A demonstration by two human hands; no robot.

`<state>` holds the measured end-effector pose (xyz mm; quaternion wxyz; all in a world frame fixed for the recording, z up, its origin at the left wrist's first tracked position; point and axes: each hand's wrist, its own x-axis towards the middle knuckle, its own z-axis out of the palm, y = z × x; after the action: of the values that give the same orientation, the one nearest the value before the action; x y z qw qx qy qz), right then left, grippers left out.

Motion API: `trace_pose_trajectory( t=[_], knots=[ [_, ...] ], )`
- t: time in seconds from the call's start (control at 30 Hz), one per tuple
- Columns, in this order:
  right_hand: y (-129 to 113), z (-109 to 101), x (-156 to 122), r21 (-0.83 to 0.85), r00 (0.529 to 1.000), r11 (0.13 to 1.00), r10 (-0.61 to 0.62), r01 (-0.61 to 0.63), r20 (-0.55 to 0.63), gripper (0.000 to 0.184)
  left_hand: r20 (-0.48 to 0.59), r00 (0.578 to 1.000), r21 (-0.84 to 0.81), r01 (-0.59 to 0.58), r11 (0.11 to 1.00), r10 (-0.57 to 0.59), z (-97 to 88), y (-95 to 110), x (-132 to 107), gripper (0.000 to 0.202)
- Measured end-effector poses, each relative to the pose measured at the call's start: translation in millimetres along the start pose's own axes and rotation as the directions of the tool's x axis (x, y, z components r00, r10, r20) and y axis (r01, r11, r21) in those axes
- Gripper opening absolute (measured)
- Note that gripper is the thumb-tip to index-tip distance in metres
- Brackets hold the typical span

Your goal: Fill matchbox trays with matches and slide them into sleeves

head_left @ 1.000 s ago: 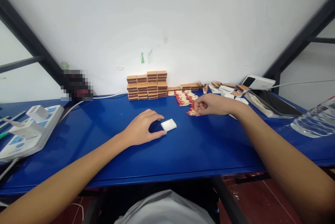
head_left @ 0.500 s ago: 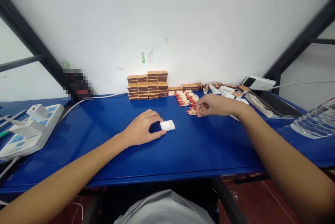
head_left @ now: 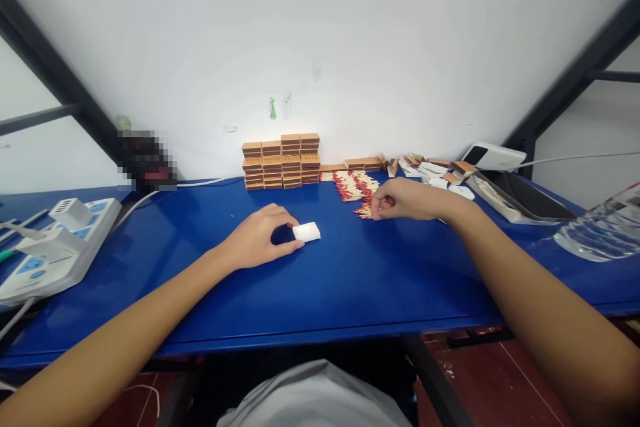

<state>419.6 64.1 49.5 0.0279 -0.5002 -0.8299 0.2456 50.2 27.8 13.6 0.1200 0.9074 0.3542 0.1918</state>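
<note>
A white matchbox tray (head_left: 307,232) lies on the blue table in front of me. My left hand (head_left: 263,235) grips its left end between thumb and fingers. To the right, my right hand (head_left: 393,200) is closed in a pinch at the near edge of a heap of red-tipped matches (head_left: 350,186). Its fingertips are among the matches, and how many they hold is hidden. Behind the tray, closed matchboxes (head_left: 283,164) with brown sides are stacked against the wall.
Flattened sleeves and loose matchbox trays (head_left: 435,172) lie at the back right. Beside them are a white device (head_left: 493,156), a dark-screened phone (head_left: 525,197) and a clear plastic item (head_left: 600,230). A power strip (head_left: 60,247) with plugs occupies the left end.
My left hand has shifted a little left and away from me, taking the white tray with it. My right hand stays pinched at the match heap, almost unmoved.
</note>
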Motion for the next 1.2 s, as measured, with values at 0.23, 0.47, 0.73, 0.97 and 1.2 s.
trace_pose_trajectory(
  t=[0.23, 0.47, 0.73, 0.97, 1.2],
  knots=[
    [0, 4, 1, -0.047, 0.999, 0.999, 0.001, 0.001, 0.032, 0.017, 0.007, 1.0, -0.038, -0.025, 0.999, 0.025, 2.2, 5, 0, 0.033],
    [-6, 9, 1, 0.053, 1.0, 0.998, -0.02, 0.019, 0.022, 0.017, 0.013, 0.999, -0.066, -0.048, 0.997, 0.049, 4.8, 11, 2, 0.029],
    [-65, 35, 4, 0.163, 0.963, 0.951, -0.246, 0.261, -0.109, 0.021, -0.008, 0.994, -0.063, -0.111, 0.992, 0.111, 10.8, 20, 7, 0.025],
    [-84, 60, 12, 0.102, 0.943, 0.939, -0.318, 0.328, -0.101, 0.004, -0.021, 0.988, -0.045, -0.155, 0.987, 0.154, 14.3, 24, 8, 0.022],
    [-86, 57, 6, 0.051, 0.94, 0.941, -0.329, 0.334, -0.089, 0.011, -0.01, 0.983, -0.015, -0.181, 0.983, 0.181, 15.1, 24, 7, 0.021]
  ],
)
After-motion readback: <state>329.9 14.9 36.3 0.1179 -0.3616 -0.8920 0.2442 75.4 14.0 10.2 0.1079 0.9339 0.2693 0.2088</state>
